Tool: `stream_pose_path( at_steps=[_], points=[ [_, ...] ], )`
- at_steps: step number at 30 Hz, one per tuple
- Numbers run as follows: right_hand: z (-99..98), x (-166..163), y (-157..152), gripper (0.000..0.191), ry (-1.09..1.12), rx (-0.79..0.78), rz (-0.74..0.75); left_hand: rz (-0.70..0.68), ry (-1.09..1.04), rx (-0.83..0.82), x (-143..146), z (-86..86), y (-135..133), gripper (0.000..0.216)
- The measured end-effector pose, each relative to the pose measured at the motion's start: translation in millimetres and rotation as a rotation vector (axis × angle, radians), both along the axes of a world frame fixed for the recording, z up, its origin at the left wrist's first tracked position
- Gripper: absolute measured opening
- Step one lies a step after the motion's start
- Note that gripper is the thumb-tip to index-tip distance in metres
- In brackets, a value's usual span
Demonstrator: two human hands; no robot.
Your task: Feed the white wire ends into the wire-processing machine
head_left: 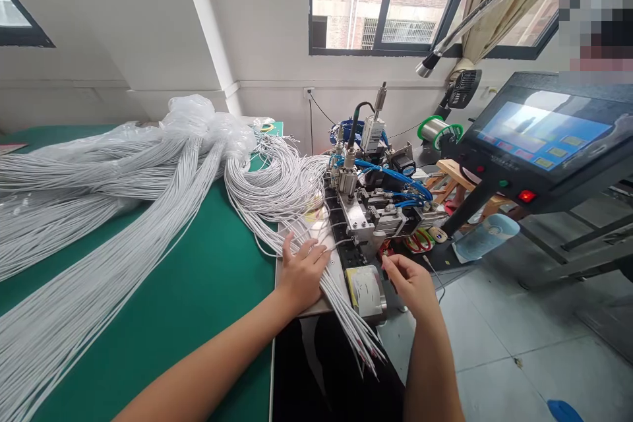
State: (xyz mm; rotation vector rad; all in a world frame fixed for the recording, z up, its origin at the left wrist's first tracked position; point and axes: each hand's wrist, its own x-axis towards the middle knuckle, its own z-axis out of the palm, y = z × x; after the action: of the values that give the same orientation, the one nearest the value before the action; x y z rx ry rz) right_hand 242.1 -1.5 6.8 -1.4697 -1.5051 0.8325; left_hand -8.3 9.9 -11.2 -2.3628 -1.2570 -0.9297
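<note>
My left hand point(302, 271) rests over a bundle of white cables point(341, 300) at the table's right edge. From its fingertips one white cable point(340, 245) runs to the metal machine point(359, 214); thumb and forefinger appear closed on it. The bundle's loose ends hang beyond the table edge, above my lap. Right of a round metal part with a worn label point(366, 290), my right hand point(411, 282) has its thumb and forefinger pinched together at the machine's front. Whatever sits in that pinch is too small to make out.
Coiled white cables point(270, 188) lie behind my left hand. Long cable bundles point(148, 204) in plastic spread over the green table point(198, 290). A control screen point(544, 135), a wire spool point(435, 132) and a blue bottle point(487, 237) stand right. Another person is partly visible behind the screen.
</note>
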Motion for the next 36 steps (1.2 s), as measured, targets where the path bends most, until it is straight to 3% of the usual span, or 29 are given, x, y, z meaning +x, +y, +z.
stream_pose_path(
  at_steps=[3, 6, 9, 11, 15, 19, 27, 30, 36],
  points=[
    [21.7, 1.8, -25.0, 0.033, -0.163, -0.049, 0.293, -0.055, 0.003, 0.044, -0.4, 1.4, -0.1, 0.028],
    [31.2, -1.2, -41.2, 0.019, -0.281, -0.163, 0.513, -0.098, -0.023, 0.08, -0.8, 2.8, -0.7, 0.025],
    [29.8, -2.8, -47.1, 0.009, -0.361, -0.241, 0.615, -0.103, -0.06, 0.091, -1.6, 4.4, -1.0, 0.023],
    [28.6, -0.4, -47.4, 0.009, -0.388, -0.202, 0.637, -0.13, -0.069, 0.098, -2.6, 6.0, -0.8, 0.024],
    [33.0, 10.9, -42.9, 0.015, -0.334, -0.056, 0.57, -0.281, 0.009, 0.099, -4.4, 11.3, -0.4, 0.027],
    [31.0, 15.3, -31.0, 0.024, -0.17, -0.004, 0.366, -0.366, 0.089, 0.126, -5.1, 16.7, -1.1, 0.021],
    [-15.3, -13.6, 0.6, 0.033, 0.368, 0.043, -0.116, -0.286, 0.012, 0.17, -4.2, 14.1, -5.5, 0.016],
    [-22.9, -20.7, 4.3, 0.033, 0.439, 0.083, -0.145, -0.249, 0.002, 0.124, -2.2, 10.9, -6.1, 0.012],
    [-18.7, -18.2, 2.2, 0.03, 0.439, 0.059, -0.05, -0.18, -0.009, 0.068, 1.2, 9.9, -4.8, 0.017]
  ],
)
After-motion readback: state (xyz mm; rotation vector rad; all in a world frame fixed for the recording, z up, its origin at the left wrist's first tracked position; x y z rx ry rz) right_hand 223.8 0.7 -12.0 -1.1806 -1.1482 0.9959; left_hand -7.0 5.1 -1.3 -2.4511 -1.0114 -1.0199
